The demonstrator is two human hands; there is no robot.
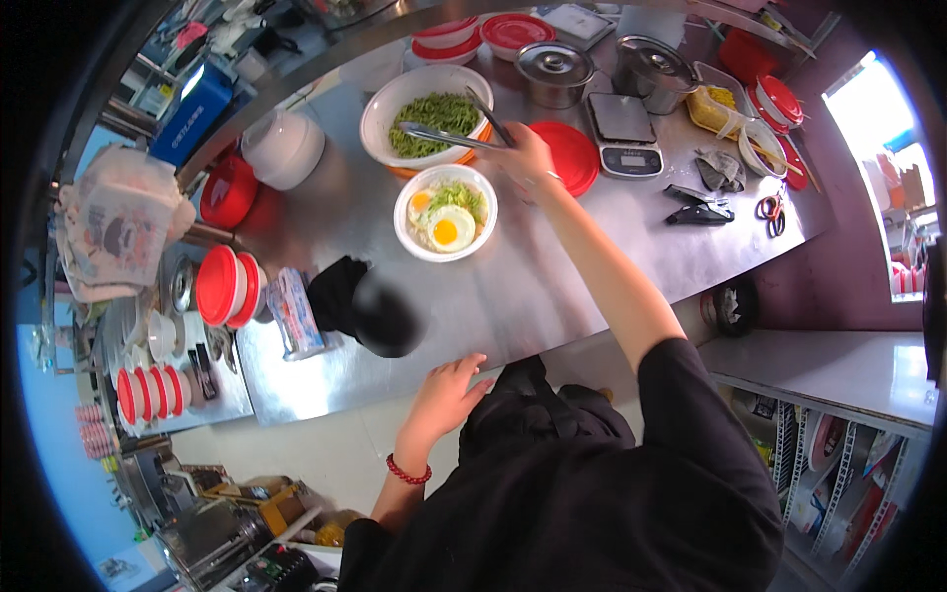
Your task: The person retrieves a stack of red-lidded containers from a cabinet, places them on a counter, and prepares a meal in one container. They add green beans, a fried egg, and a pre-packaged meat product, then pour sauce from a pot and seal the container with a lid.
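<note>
Metal tongs (451,138) are gripped in my right hand (524,157), their two arms spread apart over a large white bowl (370,140). That bowl holds shredded green vegetables (433,118), and something orange shows under its rim. Just in front stands a smaller white bowl (403,240) with two fried eggs (449,229) and green shreds in it. Beside my right wrist lies a round red lid (577,159), partly covered by the hand. My left hand (444,396) is empty, fingers apart, near the front edge of the steel table (518,296).
A digital scale (625,133) and lidded steel pots (555,70) stand at the back right. Scissors (772,214), a black stapler-like tool (699,206) and a grey cloth (719,170) lie rightward. Red-lidded bowls (222,285) and a black cloth-like item (340,296) sit leftward.
</note>
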